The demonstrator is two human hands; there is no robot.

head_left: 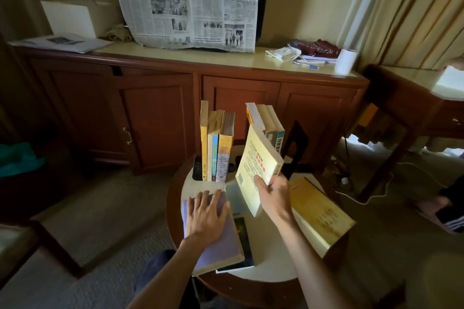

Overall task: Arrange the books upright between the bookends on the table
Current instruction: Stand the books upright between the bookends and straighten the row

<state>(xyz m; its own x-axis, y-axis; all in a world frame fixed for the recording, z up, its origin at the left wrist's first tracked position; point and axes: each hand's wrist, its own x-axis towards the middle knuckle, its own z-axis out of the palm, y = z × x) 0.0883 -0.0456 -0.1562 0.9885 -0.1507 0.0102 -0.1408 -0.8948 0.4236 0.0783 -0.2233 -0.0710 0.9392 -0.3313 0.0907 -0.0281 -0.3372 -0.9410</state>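
1. Pale yellow book [253, 170] is held in the air by the right hand [270, 195], thumb on the cover and fingers curled behind its lower edge near one corner; the book stands above and ahead of that hand, over the round table [266, 268].
2. Its long axis runs from the lower corner near the wrist up and away toward the far side, tilted, with the cover facing left and the page edges facing right.
3. Lavender book [216, 238] lies flat at the near left of the table, long axis running near to far; the left hand [206, 216] rests on top of it with fingers spread and straight, pressing the cover.
4. A dark book [244, 246] lies flat under it, partly sticking out to the right.
5. Four books [217, 148] stand upright at the far left of the table, spines toward the camera, against the left bookend [197, 168].
6. Two or three more books [270, 123] stand behind the held one, leaning left, beside the black right bookend [296, 143].
7. A tan book [319, 213] lies flat at the right edge of the table, angled, just right of the right forearm.
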